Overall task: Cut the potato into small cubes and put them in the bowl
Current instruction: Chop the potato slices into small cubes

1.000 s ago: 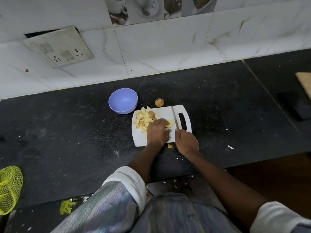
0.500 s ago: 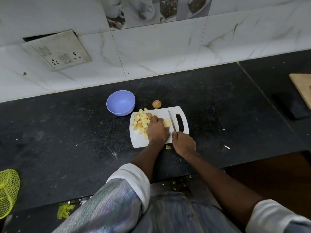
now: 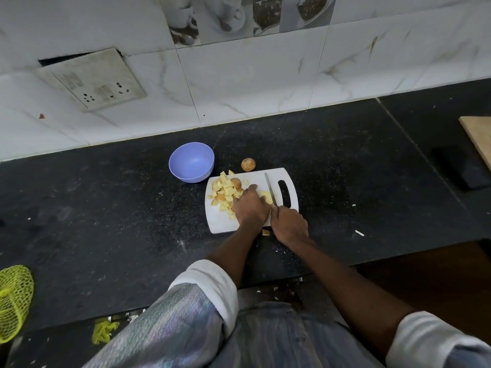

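A stray cube (image 3: 266, 232) lay on the worktop (image 3: 106, 221) at the board's (image 3: 225, 225) near edge. My right grip (image 3: 289, 224) was closed round the knife (image 3: 270, 191), its blade beside the potato piece (image 3: 266, 197) that my left grip (image 3: 249, 205) pinned with curled fingers. Cut cubes (image 3: 224, 192) were heaped left of it. Beyond sat the bowl (image 3: 191, 162) and a small potato (image 3: 248, 164).

A pale yellow potato piece (image 3: 266, 196) lies on the white cutting board (image 3: 255, 176), partly covered, with the knife blade (image 3: 270, 188) at its right edge. Cut cubes (image 3: 224, 193) are heaped on the board's left half; the lilac bowl (image 3: 191, 162) sits upright just beyond, nothing visible inside
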